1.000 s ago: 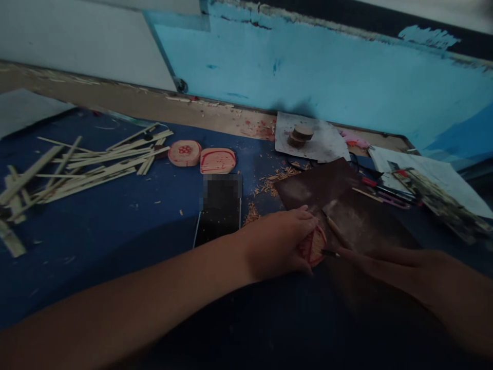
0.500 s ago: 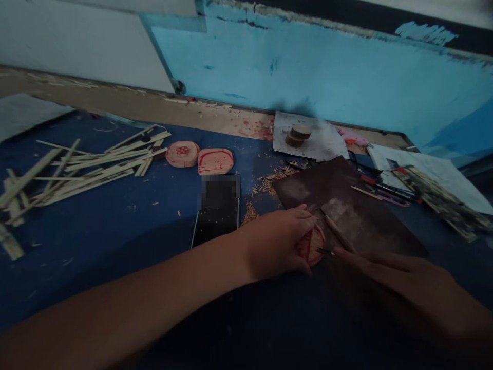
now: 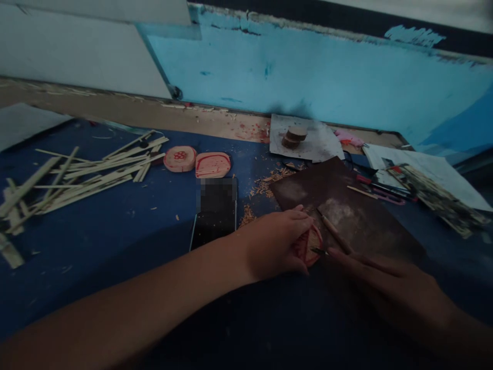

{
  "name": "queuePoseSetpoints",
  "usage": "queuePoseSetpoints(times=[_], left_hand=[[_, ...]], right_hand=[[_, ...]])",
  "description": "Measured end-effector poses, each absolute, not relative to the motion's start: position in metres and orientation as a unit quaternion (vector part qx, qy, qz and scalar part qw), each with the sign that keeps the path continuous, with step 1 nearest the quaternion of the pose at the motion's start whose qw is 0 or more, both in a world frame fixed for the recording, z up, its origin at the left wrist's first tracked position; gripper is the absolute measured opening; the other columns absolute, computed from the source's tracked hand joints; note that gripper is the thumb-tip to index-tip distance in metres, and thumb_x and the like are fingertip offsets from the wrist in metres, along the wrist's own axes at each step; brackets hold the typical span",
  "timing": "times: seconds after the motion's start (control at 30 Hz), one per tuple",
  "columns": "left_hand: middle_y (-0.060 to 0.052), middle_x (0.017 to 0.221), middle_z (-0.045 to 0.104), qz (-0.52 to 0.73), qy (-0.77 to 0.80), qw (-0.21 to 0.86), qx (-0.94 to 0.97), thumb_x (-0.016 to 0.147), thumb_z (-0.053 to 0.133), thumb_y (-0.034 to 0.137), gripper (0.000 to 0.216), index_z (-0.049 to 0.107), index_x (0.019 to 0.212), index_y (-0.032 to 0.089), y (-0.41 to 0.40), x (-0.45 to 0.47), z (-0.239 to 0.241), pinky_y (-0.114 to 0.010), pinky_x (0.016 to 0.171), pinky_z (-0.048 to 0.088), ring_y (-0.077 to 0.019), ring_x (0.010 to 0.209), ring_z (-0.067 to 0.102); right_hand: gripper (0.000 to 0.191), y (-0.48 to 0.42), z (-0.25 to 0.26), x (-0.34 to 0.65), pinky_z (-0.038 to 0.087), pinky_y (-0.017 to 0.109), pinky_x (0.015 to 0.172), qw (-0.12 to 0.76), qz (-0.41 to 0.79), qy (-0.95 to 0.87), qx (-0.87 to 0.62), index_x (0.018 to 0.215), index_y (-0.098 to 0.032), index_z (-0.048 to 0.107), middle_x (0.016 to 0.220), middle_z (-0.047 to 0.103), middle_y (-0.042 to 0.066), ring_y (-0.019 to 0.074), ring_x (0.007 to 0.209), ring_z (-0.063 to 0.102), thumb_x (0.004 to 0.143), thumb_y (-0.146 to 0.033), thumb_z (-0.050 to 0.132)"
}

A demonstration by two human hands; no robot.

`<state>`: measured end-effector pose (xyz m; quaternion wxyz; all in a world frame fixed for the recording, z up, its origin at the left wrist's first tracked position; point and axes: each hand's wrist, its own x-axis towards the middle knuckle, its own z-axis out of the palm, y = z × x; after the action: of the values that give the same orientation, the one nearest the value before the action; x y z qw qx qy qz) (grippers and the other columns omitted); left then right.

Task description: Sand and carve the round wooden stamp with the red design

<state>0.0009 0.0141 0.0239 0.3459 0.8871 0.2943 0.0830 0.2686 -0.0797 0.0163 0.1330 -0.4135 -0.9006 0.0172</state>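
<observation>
My left hand (image 3: 283,239) is closed around the far and left side of a round wooden piece (image 3: 314,241) with red carved lines, held down at the near edge of a dark brown sheet (image 3: 370,226). In my right hand (image 3: 389,282) is a thin carving tool (image 3: 319,251), its dark tip against the face of the wooden piece; most of its handle is hidden by the fingers. A second slim tool with a wooden handle (image 3: 334,231) lies on the sheet, just beyond my right fingers.
A phone (image 3: 213,216) lies left of my left hand. Two red-marked wooden blocks (image 3: 179,158) sit behind it. Bamboo strips (image 3: 92,174) spread over the left. Wood shavings (image 3: 275,181), stacked brown discs (image 3: 296,134) on paper, and a pile of dark strips (image 3: 442,198) stand farther back.
The view has shifted slightly. The tool tip stays on the wooden piece, and my left hand keeps its hold; a paler area on the piece's right side shows more clearly.
</observation>
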Motion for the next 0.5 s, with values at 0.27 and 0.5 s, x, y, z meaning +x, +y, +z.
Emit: queuePoseSetpoints(times=[0.27, 0.5], left_hand=[[-0.019, 0.152, 0.056, 0.105, 0.284, 0.349, 0.887, 0.075, 0.09, 0.035, 0.07, 0.063, 0.133, 0.009, 0.014, -0.001, 0.022, -0.04, 0.121, 0.039, -0.031, 0.151, 0.041], [-0.019, 0.161, 0.044, 0.076, 0.29, 0.35, 0.887, 0.079, 0.087, 0.038, 0.091, 0.044, 0.153, 0.006, 0.016, -0.003, 0.02, -0.038, 0.123, 0.033, -0.0286, 0.155, 0.033]], right_hand=[[0.047, -0.081, 0.009, 0.267, 0.06, 0.014, 0.066, 0.154, 0.037, -0.897, -0.412, 0.134, -0.02, 0.065, 0.106, 0.081, 0.005, 0.0097, 0.083, 0.079, 0.096, -0.006, 0.041], [0.044, -0.085, 0.002, 0.272, 0.061, 0.015, 0.066, 0.158, 0.04, -0.892, -0.421, 0.135, -0.021, 0.066, 0.104, 0.08, 0.005, 0.0118, 0.083, 0.079, 0.097, -0.012, 0.045]])
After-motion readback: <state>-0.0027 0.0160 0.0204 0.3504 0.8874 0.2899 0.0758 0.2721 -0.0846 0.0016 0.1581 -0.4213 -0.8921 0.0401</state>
